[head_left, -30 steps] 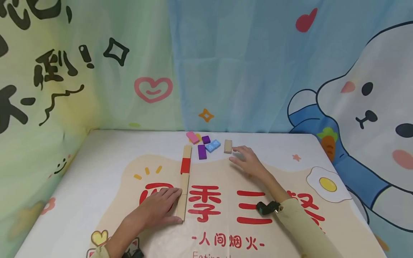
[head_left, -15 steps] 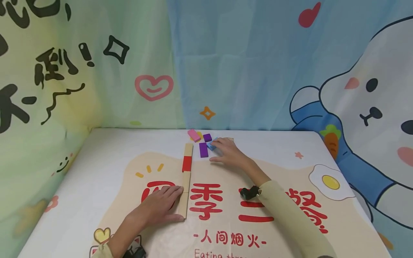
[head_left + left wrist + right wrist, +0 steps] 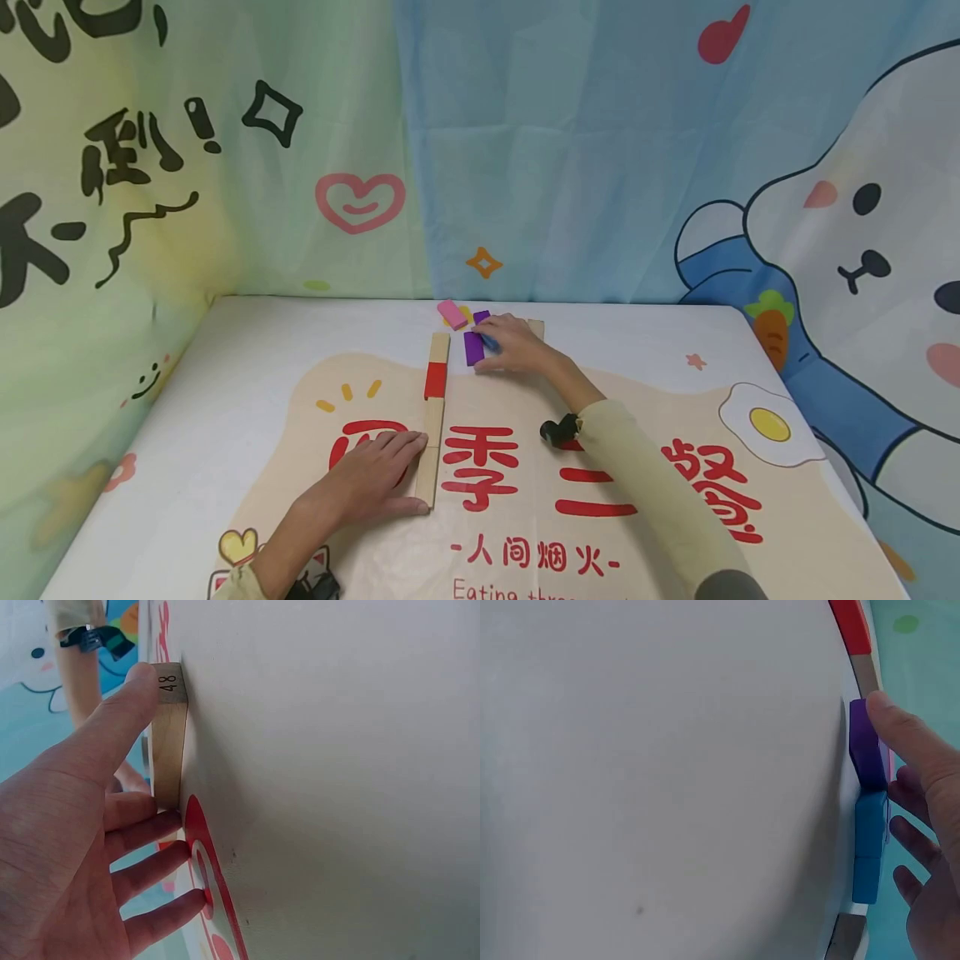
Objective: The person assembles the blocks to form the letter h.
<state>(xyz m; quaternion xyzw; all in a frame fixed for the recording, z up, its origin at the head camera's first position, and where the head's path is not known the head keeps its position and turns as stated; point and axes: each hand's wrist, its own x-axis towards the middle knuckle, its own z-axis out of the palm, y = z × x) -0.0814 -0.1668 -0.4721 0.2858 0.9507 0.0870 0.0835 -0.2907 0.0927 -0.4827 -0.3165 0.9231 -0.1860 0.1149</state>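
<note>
A straight row of end-to-end wooden blocks runs away from me, with plain blocks (image 3: 427, 479) and a red block (image 3: 435, 380) in it. My left hand (image 3: 369, 473) lies along its left side, fingers fairly straight. In the left wrist view, the thumb touches the near plain block (image 3: 169, 742), marked 48. At the far end of the table, my right hand (image 3: 513, 346) has its thumb and index finger at the two ends of a purple block (image 3: 866, 746). A blue block (image 3: 868, 844) lies beside it, partly under the hand in the head view.
Near the table's back edge lie a pink block (image 3: 452, 314), a yellow piece (image 3: 466, 312) and a second purple block (image 3: 482, 317). A loose plain block (image 3: 536, 328) sits just behind the right hand. A printed cloth (image 3: 600, 208) hangs behind the table.
My right hand has moved left, from beside the loose plain block, over the blue block, to the purple block. My left hand stays at the row.
</note>
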